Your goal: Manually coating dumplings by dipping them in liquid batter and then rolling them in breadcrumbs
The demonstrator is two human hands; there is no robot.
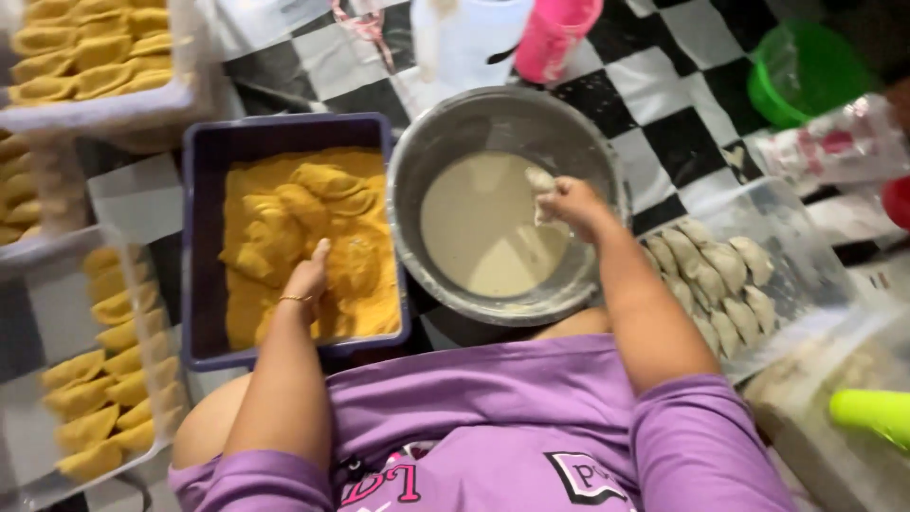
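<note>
from my feed, going left to right: at 9 o'clock i see clear trays [28, 446] w/ rows of breaded yellow pastries [104, 417], another such tray [114, 112] up at 10 o'clock, also full. next over, a dark blue tub [204, 237] holds orange-yellow crumbs [256, 180] w/ a few coated pieces half buried in them. the left hand [305, 278] lies in that tub, palm down, fingers together and flat on the crumbs, pressing on a coated piece; i can't tell if it's actually gripping anything. thin bracelet on that wrist.

center, abt 12 o'clock from the body: a round metal bowl [417, 171] w/ pale beige batter [483, 228] pooled in the bottom, just beside the tub, rims nearly touching. the right hand [569, 202] is over the bowl's 3 o'clock side, fingertips pinched shut on a pale uncoated dumpling [541, 185], held just above the batter at its edge; the piece looks wet w/ batter.

right of the bowl, at 3 o'clock, a clear plastic tray [806, 246] carries rows of raw pale dumplings [720, 275], uncoated. a lime-green object [872, 414] sits at 4 o'clock, blurred. up top at 1 o'clock a pink cup [555, 33] beside a white container [474, 38], and a green bowl [796, 76] at 2 o'clock. all on a black-and-white checkered cloth [682, 104]. purple shirt [493, 427] fills 6 o'clock.
</note>
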